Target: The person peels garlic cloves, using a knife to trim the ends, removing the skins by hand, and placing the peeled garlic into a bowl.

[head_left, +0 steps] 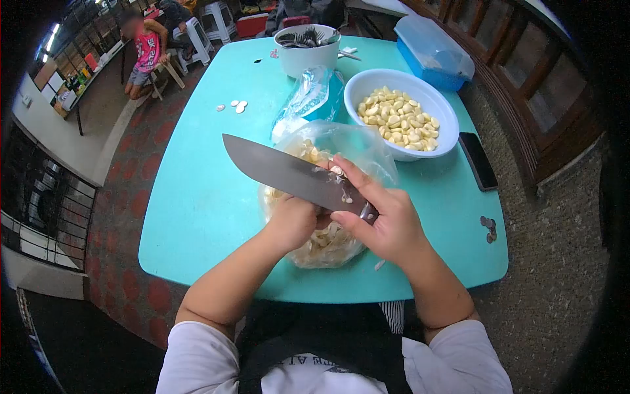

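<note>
My right hand (pixel 394 220) grips a large knife (pixel 282 174) by its handle, with the broad blade pointing to the upper left. Bits of garlic skin cling to the blade near the handle. Below the blade, my left hand (pixel 293 223) is closed, its fingers mostly hidden behind the steel, so I cannot make out what they hold. Both hands are above a clear plastic bag (pixel 325 253) of garlic cloves and papery peel. Just beyond, to the right, a pale blue basin (pixel 449 134) holds many peeled garlic cloves (pixel 400 121).
On the turquoise table (pixel 197 190) are a white tub of dark cutlery (pixel 307 62), a teal-and-clear plastic packet (pixel 315 95), a blue lidded box (pixel 436 52), a phone (pixel 478 161) and coins (pixel 489 228). A person (pixel 147 49) sits far left.
</note>
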Motion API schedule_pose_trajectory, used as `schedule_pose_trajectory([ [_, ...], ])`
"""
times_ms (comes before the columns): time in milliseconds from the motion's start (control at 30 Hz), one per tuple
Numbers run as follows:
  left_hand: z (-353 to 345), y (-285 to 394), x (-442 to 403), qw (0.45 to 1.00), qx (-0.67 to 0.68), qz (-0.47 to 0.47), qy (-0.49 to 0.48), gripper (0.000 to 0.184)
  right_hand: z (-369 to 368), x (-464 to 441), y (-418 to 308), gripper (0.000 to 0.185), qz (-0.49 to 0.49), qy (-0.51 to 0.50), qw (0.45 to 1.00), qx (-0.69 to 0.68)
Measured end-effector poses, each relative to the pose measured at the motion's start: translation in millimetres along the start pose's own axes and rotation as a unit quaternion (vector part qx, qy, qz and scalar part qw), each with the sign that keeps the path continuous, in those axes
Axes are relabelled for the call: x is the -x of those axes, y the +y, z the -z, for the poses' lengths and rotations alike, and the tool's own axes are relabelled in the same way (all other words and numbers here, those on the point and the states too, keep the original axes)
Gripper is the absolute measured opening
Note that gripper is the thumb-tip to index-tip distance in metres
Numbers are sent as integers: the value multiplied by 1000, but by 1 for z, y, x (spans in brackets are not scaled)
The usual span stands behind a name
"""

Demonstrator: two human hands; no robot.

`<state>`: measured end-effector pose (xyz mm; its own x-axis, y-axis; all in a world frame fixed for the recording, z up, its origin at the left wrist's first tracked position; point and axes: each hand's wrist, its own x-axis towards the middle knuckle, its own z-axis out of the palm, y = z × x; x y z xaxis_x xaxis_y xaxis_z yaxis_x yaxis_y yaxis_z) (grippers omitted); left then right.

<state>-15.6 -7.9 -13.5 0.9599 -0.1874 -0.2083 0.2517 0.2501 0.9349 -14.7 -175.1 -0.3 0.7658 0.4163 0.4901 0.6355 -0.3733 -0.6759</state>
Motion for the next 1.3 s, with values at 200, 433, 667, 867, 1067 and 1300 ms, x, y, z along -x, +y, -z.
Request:
schedule_pose_trajectory([
  [200, -2, 1, 2, 1000, 5, 12, 12, 29, -3, -1, 4, 56, -9, 0, 999, -47],
  [433, 5, 9, 4, 999, 2, 15, -51, 25, -3, -1, 10, 52, -2, -1, 988, -153],
  [667, 13, 15, -8, 976, -25, -63, -206, 26, 7, 3, 13, 45, -195, -60, 905, -373],
  [867, 13, 22, -9, 985, -25, -96, -141, 27, 15, 0, 15, 43, -195, -82, 838, -503],
  [1067, 18, 21, -14, 988, 29, -92, -117, 24, 15, 2, 15, 42, -200, -113, 806, -546],
  [1300, 16, 14, -21, 986, 117, -85, -84, 20, 0, 3, 11, 41, -192, -71, 850, -485],
])
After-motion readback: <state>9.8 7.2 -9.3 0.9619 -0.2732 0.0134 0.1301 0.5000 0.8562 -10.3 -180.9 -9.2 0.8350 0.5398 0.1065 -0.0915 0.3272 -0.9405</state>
